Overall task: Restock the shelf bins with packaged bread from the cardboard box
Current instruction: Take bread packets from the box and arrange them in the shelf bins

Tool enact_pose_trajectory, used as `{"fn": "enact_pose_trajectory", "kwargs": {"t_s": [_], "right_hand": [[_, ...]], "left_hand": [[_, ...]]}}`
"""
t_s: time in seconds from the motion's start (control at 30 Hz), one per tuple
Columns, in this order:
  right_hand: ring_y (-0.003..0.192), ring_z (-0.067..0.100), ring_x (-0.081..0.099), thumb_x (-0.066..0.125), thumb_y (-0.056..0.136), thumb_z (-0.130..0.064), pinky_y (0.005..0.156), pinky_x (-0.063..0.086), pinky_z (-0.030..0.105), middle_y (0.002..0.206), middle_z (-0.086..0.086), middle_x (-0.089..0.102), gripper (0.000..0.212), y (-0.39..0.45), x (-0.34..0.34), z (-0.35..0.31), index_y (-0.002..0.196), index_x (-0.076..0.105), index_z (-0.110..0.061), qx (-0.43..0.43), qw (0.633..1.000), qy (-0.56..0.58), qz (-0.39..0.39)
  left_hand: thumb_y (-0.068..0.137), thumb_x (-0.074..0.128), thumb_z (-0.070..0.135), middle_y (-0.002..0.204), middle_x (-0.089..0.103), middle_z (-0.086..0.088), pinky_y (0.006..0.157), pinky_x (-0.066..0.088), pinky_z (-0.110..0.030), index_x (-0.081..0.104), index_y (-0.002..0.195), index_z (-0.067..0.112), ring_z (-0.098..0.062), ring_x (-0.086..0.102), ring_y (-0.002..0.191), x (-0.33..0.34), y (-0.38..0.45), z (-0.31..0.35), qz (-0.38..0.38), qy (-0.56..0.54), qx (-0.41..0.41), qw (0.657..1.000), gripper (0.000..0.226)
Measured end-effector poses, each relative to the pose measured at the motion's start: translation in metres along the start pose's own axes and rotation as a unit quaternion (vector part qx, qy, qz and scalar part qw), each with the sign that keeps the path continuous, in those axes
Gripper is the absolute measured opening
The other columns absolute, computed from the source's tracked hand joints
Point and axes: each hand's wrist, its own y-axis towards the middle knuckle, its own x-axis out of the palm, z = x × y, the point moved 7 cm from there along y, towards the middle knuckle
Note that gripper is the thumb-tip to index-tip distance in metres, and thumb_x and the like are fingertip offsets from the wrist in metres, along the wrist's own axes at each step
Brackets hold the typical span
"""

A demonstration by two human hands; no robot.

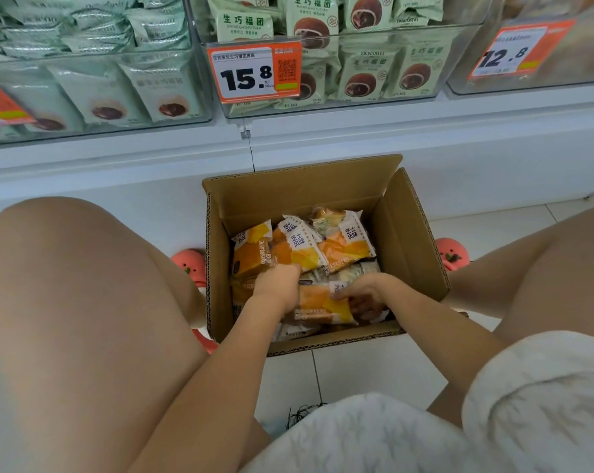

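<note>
Cardboard box (408,240) on floor below shelf, many bread packs (309,247) left inside. Left hand (278,285) and right hand (367,291) both grip orange pack (322,307) in box. Shelf bins (336,104) hold green packs; restocking judged early.

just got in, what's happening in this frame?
A person crouches over an open cardboard box on the floor below the shelf bins. Both hands are inside the box: the left hand grips one orange bread pack, the right hand holds another pack lying on the pile. Nothing has been lifted clear of the box yet.
</note>
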Motion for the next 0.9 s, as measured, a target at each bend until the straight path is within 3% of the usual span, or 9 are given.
{"fn": "enact_pose_trajectory", "kwargs": {"t_s": [0.27,0.33,0.4,0.53,0.63,0.67,0.73,0.8,0.9], "right_hand": [[0.114,0.03,0.059,0.074,0.08,-0.013,0.088,0.052,0.044,0.123,0.014,0.061,0.056,-0.018,0.022,-0.02,0.13,0.048,-0.008,-0.064,0.981,0.168,-0.077],[0.114,0.03,0.06,0.071,0.082,-0.008,0.081,0.054,0.042,0.12,0.014,0.062,0.051,-0.031,0.018,-0.024,0.129,0.048,-0.008,-0.079,0.981,0.158,-0.08],[0.114,0.031,0.059,0.07,0.082,-0.005,0.085,0.053,0.046,0.123,0.013,0.061,0.052,-0.045,0.004,-0.027,0.129,0.048,-0.011,-0.101,0.982,0.143,-0.07],[0.108,0.03,0.062,0.066,0.084,-0.004,0.085,0.054,0.049,0.121,0.011,0.063,0.049,-0.086,-0.031,-0.035,0.128,0.049,-0.02,-0.204,0.952,0.202,-0.102],[0.101,0.025,0.066,0.063,0.087,-0.005,0.08,0.057,0.043,0.118,0.009,0.065,0.048,-0.117,-0.045,-0.046,0.129,0.048,-0.023,-0.291,0.919,0.241,-0.111],[0.1,0.024,0.066,0.062,0.087,-0.004,0.079,0.058,0.042,0.118,0.009,0.065,0.048,-0.124,-0.047,-0.051,0.129,0.047,-0.023,-0.315,0.91,0.247,-0.107],[0.103,0.026,0.065,0.062,0.086,-0.003,0.078,0.058,0.043,0.121,0.01,0.063,0.048,-0.141,-0.05,-0.062,0.129,0.048,-0.021,-0.356,0.892,0.256,-0.109],[0.104,0.027,0.065,0.064,0.085,-0.005,0.077,0.057,0.044,0.122,0.012,0.063,0.046,-0.161,-0.057,-0.073,0.125,0.052,-0.023,-0.387,0.885,0.244,-0.084],[0.107,0.018,0.063,0.067,0.084,-0.008,0.081,0.055,0.033,0.125,0.004,0.061,0.042,-0.213,-0.086,-0.099,0.12,0.056,-0.026,-0.481,0.855,0.183,0.058]], "left_hand": [[0.093,0.042,0.003,0.126,0.054,-0.018,0.085,0.051,-0.041,0.051,0.123,0.013,-0.032,0.056,0.112,0.002,0.005,-0.003,-0.008,-0.05,-0.019,0.999,0.033],[0.094,0.046,0.011,0.121,0.058,-0.013,0.084,0.053,-0.041,0.05,0.124,0.015,-0.03,0.058,0.105,0.001,0.008,-0.011,0.009,-0.092,-0.044,0.995,0.03],[0.095,0.052,0.023,0.123,0.057,-0.011,0.085,0.052,-0.041,0.044,0.131,0.013,-0.029,0.057,0.107,-0.002,0.012,-0.023,0.029,-0.174,-0.08,0.981,0.038],[0.084,0.065,0.05,0.142,0.044,-0.008,0.104,0.04,-0.038,0.028,0.146,0.01,-0.028,0.045,0.128,-0.016,0.006,-0.038,0.051,-0.426,-0.165,0.888,0.081],[0.075,0.065,0.061,0.135,0.055,-0.007,0.106,0.04,-0.044,0.047,0.136,0.02,-0.027,0.054,0.122,-0.021,-0.003,-0.007,-0.114,-0.661,-0.118,0.732,0.076],[0.075,0.066,0.055,0.126,0.062,-0.008,0.099,0.047,-0.045,0.053,0.129,0.021,-0.027,0.061,0.114,-0.03,-0.008,0.007,-0.139,-0.692,-0.077,0.704,0.065],[0.072,0.075,0.031,0.11,0.07,-0.008,0.082,0.057,-0.038,0.059,0.118,0.018,-0.023,0.068,0.099,-0.048,-0.012,0.02,-0.11,-0.684,-0.029,0.721,0.05],[0.062,0.083,0.02,0.103,0.073,-0.007,0.082,0.057,-0.037,0.065,0.111,0.015,-0.021,0.07,0.094,-0.07,-0.014,0.019,-0.018,-0.639,-0.012,0.769,0.052],[0.063,0.086,0.015,0.093,0.075,-0.003,0.084,0.056,-0.035,0.071,0.098,0.017,-0.017,0.071,0.089,-0.113,-0.024,0.011,0.09,-0.588,0.024,0.804,0.038]]}}
